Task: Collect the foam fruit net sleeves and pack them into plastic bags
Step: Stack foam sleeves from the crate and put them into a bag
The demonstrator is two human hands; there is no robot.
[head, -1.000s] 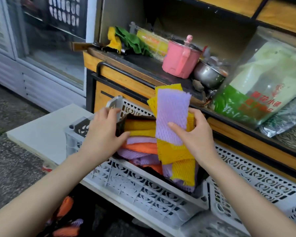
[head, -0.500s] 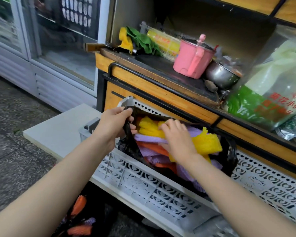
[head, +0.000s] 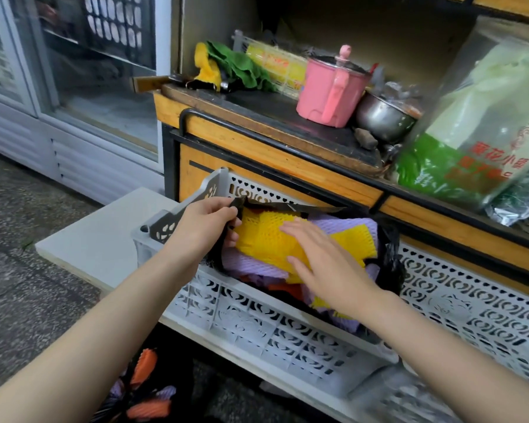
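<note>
Since 0.5 s ago: our right hand point(head: 327, 267) gone flat, yellow sleeve pushed lower. Fingers straight, palm pressing foam sleeves point(head: 263, 239), prob. squashing pile for room. Left hand point(head: 205, 221) pinches black bag point(head: 393, 264) rim, keeping mouth open. Sleeves right under palm, inside bag, in grey crate point(head: 257, 322) on white surface point(head: 98, 239).
</note>
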